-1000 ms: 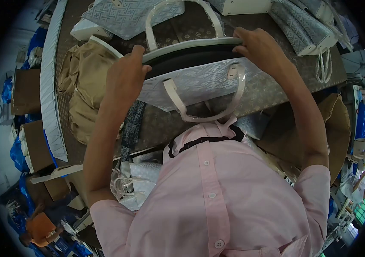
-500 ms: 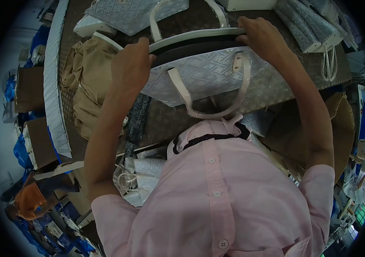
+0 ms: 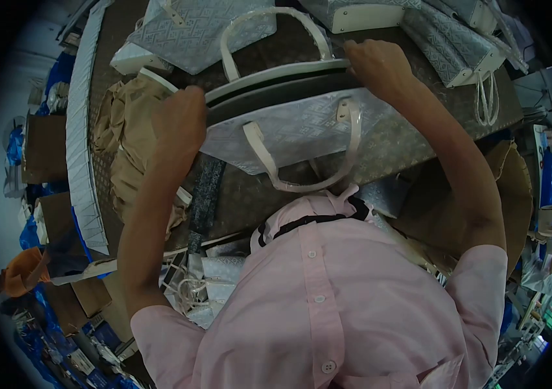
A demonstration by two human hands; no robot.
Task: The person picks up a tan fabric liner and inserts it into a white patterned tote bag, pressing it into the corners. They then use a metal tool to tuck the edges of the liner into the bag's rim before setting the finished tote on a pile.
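Observation:
A silver patterned handbag [image 3: 302,133] with two pale handles stands on the brown table in front of me, its dark opening facing up. My left hand [image 3: 182,120] is closed round the bag's left top corner. At the right top corner, my right hand [image 3: 379,68] grips the rim with bent fingers. One handle loops up behind the opening, and the other hangs down toward my shirt.
Tan cloth [image 3: 136,129] lies left of the bag. More silver bags [image 3: 198,35] stand behind, and others [image 3: 447,48] at the right. A cardboard box [image 3: 470,201] is at the lower right. A person in orange [image 3: 23,271] is far left.
The bag and both my hands have shifted slightly left and down in the view. Its opening looks wider. The person in orange has moved left and up in the view.

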